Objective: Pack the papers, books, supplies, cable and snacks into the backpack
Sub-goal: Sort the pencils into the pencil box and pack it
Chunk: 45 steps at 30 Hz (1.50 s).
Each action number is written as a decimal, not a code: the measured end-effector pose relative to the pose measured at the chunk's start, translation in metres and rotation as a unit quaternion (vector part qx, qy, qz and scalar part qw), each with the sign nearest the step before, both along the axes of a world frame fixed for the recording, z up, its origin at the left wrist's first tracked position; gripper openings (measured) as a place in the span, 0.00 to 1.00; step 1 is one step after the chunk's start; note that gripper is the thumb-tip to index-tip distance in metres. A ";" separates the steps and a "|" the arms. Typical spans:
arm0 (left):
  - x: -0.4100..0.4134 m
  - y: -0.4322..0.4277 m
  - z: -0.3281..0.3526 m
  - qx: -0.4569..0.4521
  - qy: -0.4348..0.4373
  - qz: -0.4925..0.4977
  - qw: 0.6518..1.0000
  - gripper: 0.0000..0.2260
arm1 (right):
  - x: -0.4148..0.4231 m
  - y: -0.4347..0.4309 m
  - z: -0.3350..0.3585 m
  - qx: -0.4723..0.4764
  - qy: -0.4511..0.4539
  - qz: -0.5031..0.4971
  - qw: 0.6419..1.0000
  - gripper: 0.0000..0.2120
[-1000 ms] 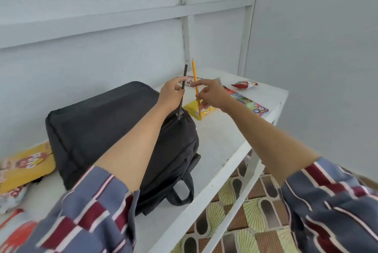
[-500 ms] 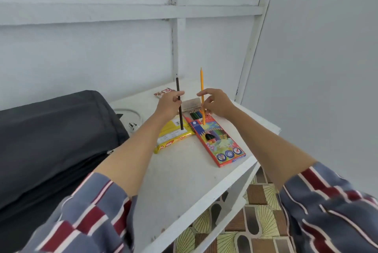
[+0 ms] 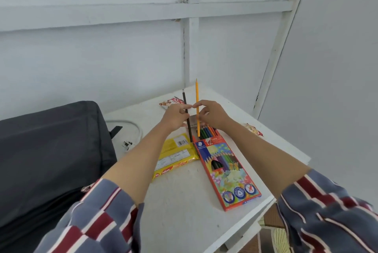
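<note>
The backpack (image 3: 51,150) is laid flat at far left on the desk (image 3: 184,212), dark fabric up. No open zip can be made out, so whether it is ready to be filled cannot be told. Just right of it the white cable (image 3: 134,128) is left looped, w/ its plug (image 3: 127,144) beside it, unpacked. Next a yellow snack pack (image 3: 173,156) is laid label-up, crossed above by the left forearm, its right edge just beside the pencil box (image 3: 227,175).

The left grip (image 3: 176,118) is closed on a dark pencil (image 3: 185,99), pinched btwn thumb and fingers approx. mid-shaft and held upright, tip up. The right grip (image 3: 212,115) is pinched likewise on a yellow pencil (image 3: 197,93), also upright and tip up, its blunt end lowered at the open far end of the box, where other coloured pencils are seen. The two forefinger tips are brought nearly together.

The mid-shaft, vertical hold is prob. chosen so that blunt ends can be steered down into the narrow mouth. The box is laid flat w/ its mouth away from the person, i.e. right under both grips. The step in hand is judged to be the return of loose pencils, so that the supplies can be packed as one item.

Behind the grips a red-and-white snack packet (image 3: 171,102) is seen. At right another snack packet (image 3: 253,129) lies near the desk edge, well apart from the backpack.
</note>
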State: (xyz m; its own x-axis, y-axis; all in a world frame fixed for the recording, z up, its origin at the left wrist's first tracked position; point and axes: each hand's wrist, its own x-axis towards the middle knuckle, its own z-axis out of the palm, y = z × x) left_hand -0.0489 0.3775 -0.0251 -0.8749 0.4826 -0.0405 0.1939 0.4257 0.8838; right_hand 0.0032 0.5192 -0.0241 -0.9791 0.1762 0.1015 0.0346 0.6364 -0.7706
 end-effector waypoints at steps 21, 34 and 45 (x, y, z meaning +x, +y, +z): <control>-0.005 0.011 -0.015 -0.007 -0.016 0.100 0.995 0.19 | -0.032 0.022 -0.023 0.106 -0.056 0.126 0.985 0.32; 0.004 0.013 -0.014 -0.027 0.005 0.134 0.991 0.18 | -0.027 0.034 -0.019 0.270 -0.110 0.186 0.938 0.30; 0.010 0.007 -0.011 -0.029 0.015 0.137 0.990 0.18 | -0.021 0.021 -0.018 0.324 -0.152 0.201 0.912 0.34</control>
State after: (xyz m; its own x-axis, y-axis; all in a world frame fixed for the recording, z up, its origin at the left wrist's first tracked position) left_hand -0.0385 0.3842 -0.0357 -0.9741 0.2238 -0.0328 0.0898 0.5158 0.8520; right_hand -0.0174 0.5399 -0.0424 -0.9513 -0.2041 -0.2310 -0.1528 0.9631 -0.2217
